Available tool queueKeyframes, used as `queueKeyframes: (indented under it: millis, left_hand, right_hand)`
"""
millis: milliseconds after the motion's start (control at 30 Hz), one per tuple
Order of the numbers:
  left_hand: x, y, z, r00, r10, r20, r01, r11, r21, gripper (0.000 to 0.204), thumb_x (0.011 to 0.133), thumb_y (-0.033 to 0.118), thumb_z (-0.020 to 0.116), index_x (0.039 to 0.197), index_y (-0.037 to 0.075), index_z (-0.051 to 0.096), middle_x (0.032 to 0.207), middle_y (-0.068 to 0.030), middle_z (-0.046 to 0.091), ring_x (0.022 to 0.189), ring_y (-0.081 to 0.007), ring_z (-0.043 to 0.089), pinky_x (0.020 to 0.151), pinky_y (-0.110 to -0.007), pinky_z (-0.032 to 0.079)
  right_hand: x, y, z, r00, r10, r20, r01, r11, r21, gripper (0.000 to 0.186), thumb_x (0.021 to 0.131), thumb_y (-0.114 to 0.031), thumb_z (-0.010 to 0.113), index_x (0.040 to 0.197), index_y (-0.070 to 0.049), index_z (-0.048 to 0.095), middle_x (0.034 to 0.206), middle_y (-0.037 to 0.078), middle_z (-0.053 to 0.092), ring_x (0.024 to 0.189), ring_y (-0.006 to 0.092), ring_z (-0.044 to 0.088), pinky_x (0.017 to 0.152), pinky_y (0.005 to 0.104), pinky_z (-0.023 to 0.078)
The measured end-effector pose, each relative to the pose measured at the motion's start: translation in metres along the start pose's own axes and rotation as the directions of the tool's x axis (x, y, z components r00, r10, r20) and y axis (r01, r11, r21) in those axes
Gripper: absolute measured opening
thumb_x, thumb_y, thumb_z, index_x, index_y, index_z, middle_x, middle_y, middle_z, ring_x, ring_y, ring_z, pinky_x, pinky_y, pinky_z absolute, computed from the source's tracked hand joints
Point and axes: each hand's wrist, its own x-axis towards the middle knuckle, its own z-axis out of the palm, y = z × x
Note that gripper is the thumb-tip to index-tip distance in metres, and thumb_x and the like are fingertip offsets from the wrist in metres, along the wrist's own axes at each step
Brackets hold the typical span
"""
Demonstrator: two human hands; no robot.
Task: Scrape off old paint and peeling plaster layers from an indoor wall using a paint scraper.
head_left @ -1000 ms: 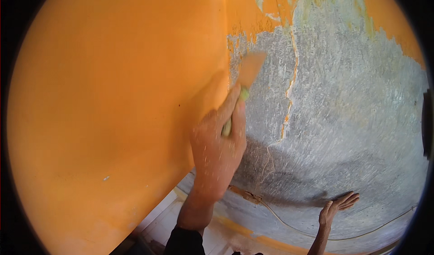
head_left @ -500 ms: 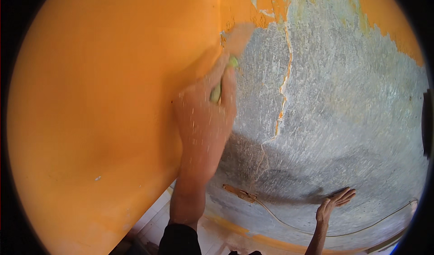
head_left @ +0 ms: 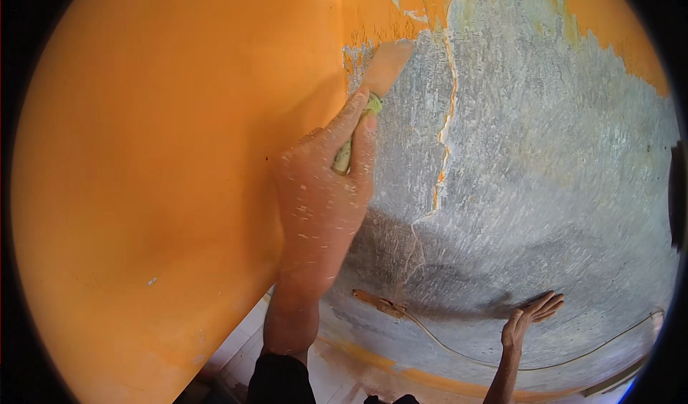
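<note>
My left hand, dusted with pale flakes, is closed around the greenish handle of a scraper. The scraper's wide flat blade lies up against the wall near the inner corner, just under the edge of the remaining orange paint. Below and right of it spreads the grey scraped wall, with a jagged crack showing orange and white. Lower right, my right hand rests on the grey surface with its fingers stretched out and nothing in them.
An orange side wall meets the grey one at the corner, close to my left hand. Low on the grey wall, a thin cable runs right from an orange-brown patch. Pale floor tiles show at the bottom.
The scraper and my left hand have shifted slightly right and down, and the blade is less blurred. Loose flakes fly around the hand. My right hand stays put.
</note>
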Motion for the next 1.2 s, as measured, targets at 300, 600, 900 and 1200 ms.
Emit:
queueKeyframes:
  millis: [300,600,900,1200]
  left_hand:
    - [-0.014,0.001,0.0,0.98,-0.149,0.136,0.161,0.983,-0.087,0.027,0.091,0.019,0.062,0.11,0.0,0.067,0.1,-0.0176,0.07,0.092,-0.0209,0.068,0.081,-0.03,0.051]
    - [0.001,-0.003,0.001,0.992,-0.125,-0.002,0.125,0.992,-0.022,0.027,0.091,0.022,0.063,0.109,0.003,0.068,0.097,-0.0179,0.07,0.089,-0.0228,0.069,0.078,-0.03,0.05]
    - [0.002,0.005,-0.013,0.99,-0.125,0.07,0.13,0.989,-0.072,0.022,0.089,0.014,0.063,0.106,0.003,0.069,0.09,-0.0192,0.069,0.084,-0.0273,0.07,0.075,-0.032,0.052]
    - [0.026,0.026,-0.015,0.966,-0.243,0.092,0.244,0.97,0.007,0.023,0.09,0.016,0.061,0.105,0.001,0.069,0.092,-0.019,0.069,0.087,-0.0268,0.07,0.078,-0.032,0.052]
  right_hand:
    - [0.0,0.011,-0.001,1.0,0.03,0.006,-0.029,0.999,-0.032,0.096,0.086,-0.076,0.015,0.151,-0.008,-0.005,0.155,0.019,-0.017,0.142,0.0349,-0.02,0.109,0.0574,-0.015]
    - [-0.001,0.002,0.002,1.0,-0.02,-0.003,0.019,0.999,-0.026,0.096,0.087,-0.076,0.015,0.151,-0.008,-0.005,0.155,0.019,-0.017,0.142,0.0352,-0.021,0.108,0.0575,-0.015]
    - [0.001,0.003,0.0,1.0,-0.004,0.008,0.004,1.0,0.015,0.094,0.088,-0.074,0.016,0.151,-0.007,-0.005,0.155,0.018,-0.017,0.142,0.0356,-0.021,0.108,0.0577,-0.016]
    - [-0.003,0.001,0.003,0.999,0.032,0.01,-0.032,0.999,-0.015,0.096,0.086,-0.076,0.015,0.151,-0.008,-0.005,0.155,0.018,-0.017,0.142,0.0361,-0.02,0.109,0.0586,-0.014]
